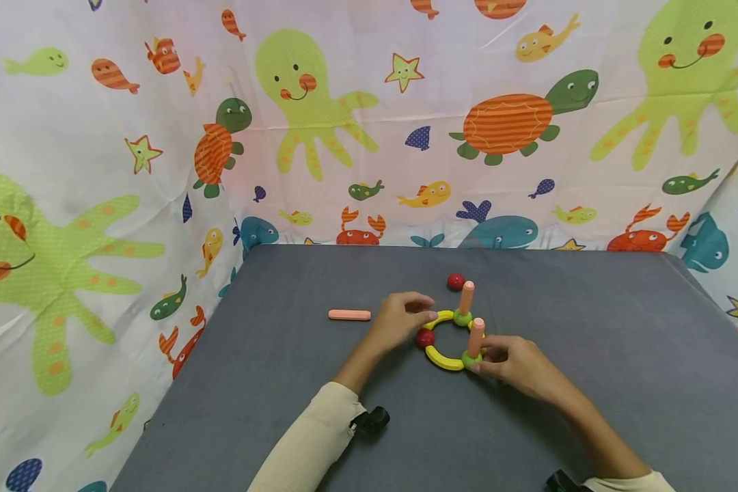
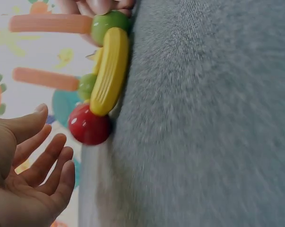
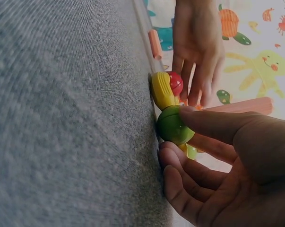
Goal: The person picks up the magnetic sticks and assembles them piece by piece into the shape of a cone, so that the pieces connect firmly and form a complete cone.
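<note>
A ring of curved yellow pieces (image 1: 444, 361) joined by balls lies flat on the grey table. A red ball (image 1: 425, 338) forms its left side, and two green balls, a near one (image 3: 172, 125) and a far one (image 1: 462, 318), each carry an upright peach stick (image 1: 476, 336). My right hand (image 1: 519, 365) pinches the near green ball between thumb and fingers, low beside its stick. At the ring's left side hovers my left hand (image 2: 33, 175), fingers loosely bent and thumb apart, with nothing in it; its fingertips are close to the red ball. The ring's right side is partly hidden by my right fingers.
A loose peach stick (image 1: 349, 315) lies on the grey table (image 1: 270, 383) to the left of my left hand. Behind the ring sits a separate red ball (image 1: 456, 281). A curtain (image 1: 344, 123) printed with sea animals hangs along the table's back and sides.
</note>
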{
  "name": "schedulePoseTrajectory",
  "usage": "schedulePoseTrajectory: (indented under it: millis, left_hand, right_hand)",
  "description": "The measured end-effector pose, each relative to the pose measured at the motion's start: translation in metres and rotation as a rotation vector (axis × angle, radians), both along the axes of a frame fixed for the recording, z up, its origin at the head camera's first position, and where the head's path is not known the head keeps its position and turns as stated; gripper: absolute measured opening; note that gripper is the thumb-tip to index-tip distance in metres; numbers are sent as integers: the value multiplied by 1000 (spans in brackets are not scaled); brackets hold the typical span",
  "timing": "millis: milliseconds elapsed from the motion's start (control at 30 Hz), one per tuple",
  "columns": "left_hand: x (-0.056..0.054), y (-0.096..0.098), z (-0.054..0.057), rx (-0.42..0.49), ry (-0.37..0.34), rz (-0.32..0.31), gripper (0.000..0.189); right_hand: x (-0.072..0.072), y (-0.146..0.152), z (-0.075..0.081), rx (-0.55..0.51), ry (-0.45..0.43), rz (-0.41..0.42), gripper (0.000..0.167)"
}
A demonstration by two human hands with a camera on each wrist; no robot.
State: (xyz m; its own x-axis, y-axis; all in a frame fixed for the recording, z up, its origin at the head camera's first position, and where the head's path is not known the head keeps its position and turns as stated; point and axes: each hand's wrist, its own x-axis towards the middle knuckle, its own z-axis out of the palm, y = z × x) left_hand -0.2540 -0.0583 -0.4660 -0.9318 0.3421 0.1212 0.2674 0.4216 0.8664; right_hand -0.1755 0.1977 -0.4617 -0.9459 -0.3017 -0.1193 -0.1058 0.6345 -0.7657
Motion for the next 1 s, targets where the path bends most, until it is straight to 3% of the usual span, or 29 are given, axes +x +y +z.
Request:
schedulePoseTrajectory:
  millis: [200,500,733,1000]
  left_hand:
    - [11,-29,5,44,4,57,36]
    - [14,-60,-1,124,11,155,35]
    - [16,-76,-1,161,21,207,34]
    - [14,-85,0,169,27,222,35]
  right_hand:
    - [-1,1,0,-3,-32,-6,22]
    - [-2,3,-1,-4,-26,3,23]
    - [-2,3,-1,-4,-34,2,25]
    - [-1,5,-1,-14,-52,2,29]
